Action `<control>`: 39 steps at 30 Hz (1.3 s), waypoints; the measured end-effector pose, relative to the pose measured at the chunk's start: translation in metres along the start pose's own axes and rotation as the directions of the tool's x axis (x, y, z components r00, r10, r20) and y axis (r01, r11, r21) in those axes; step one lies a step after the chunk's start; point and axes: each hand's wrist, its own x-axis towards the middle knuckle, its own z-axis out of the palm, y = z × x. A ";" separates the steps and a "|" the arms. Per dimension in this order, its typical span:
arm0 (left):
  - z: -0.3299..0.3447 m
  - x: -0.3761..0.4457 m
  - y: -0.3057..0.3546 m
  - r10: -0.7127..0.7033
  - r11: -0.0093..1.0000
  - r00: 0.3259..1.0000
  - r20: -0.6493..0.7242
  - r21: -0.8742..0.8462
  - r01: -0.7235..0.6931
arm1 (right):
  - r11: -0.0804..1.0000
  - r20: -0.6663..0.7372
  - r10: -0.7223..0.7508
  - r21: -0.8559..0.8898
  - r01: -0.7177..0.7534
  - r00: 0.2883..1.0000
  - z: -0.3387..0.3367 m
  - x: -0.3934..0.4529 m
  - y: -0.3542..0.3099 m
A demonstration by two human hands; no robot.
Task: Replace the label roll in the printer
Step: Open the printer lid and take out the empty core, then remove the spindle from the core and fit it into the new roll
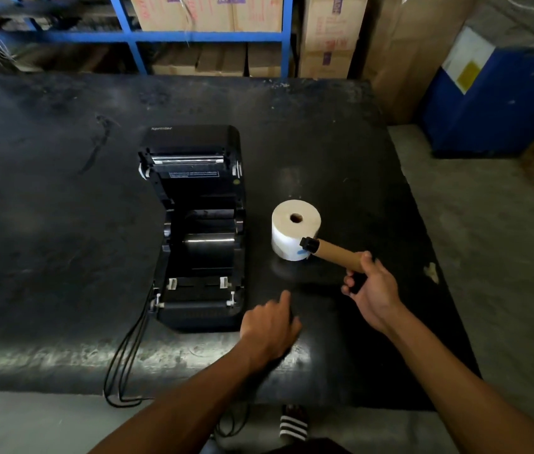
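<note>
Right hand (pixel 373 290) pinches the core's (pixel 337 252) near end while left (pixel 270 326) hangs empty; its far spindle tip could topple the roll (pixel 293 229).

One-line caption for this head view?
Printer open and empty; right hand holds the bare cardboard core beside the new label roll.

- The printer (pixel 198 224) — a black box just left of the frame's centre — lies with its lid swung fully open toward the top of the frame; its roll bay is empty.
- The label roll (pixel 295 229), white and full, stands on end just right of the printer, its core hole facing up.
- The cardboard core (pixel 337 253) — a bare brown tube with a black spindle cap — is tilted, its capped end overlapping the roll's lower right side.
</note>
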 end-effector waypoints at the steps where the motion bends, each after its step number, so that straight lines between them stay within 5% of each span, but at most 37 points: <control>1: 0.007 0.001 -0.002 -0.034 0.999 0.999 0.009 0.017 0.034 | 1.000 -0.001 0.008 -0.008 -0.008 1.000 -0.005 0.000 0.002; 7: 0.017 0.001 -0.006 -0.129 0.991 0.991 -0.025 0.020 0.130 | 0.998 0.020 0.057 -0.025 -0.057 0.998 -0.021 0.002 0.020; 10: 0.012 0.001 -0.003 -0.120 0.944 0.988 -0.101 -0.321 0.082 | 0.996 0.026 0.082 -0.035 -0.081 0.996 -0.019 0.001 0.030; 13: 0.004 0.004 0.005 -0.064 0.561 0.996 -0.058 -0.828 -0.013 | 0.992 0.048 0.115 -0.059 -0.112 0.992 -0.014 0.000 0.040; 16: -0.004 0.003 0.011 -0.114 0.244 0.993 0.006 -0.969 0.034 | 0.987 0.094 0.148 -0.076 -0.141 0.985 -0.007 -0.003 0.050; 28: -0.029 0.004 0.008 -0.400 0.017 0.902 -0.162 -0.985 -0.170 | 0.967 0.036 0.229 0.109 -0.232 0.973 -0.008 -0.003 0.057; 33: -0.053 0.026 -0.003 -0.620 0.177 0.734 -0.276 -0.961 -0.211 | 0.968 -0.104 0.235 0.121 -0.222 0.967 -0.031 0.008 0.050; 35: -0.050 0.035 -0.007 -0.566 0.305 0.787 -0.245 -0.949 -0.076 | 0.970 -0.156 0.227 0.125 -0.209 0.961 -0.040 0.011 0.048; 39: -0.016 0.039 0.005 -0.314 0.491 0.949 0.033 -0.850 0.192 | 0.975 -0.192 0.207 0.122 -0.186 0.959 -0.049 0.015 0.044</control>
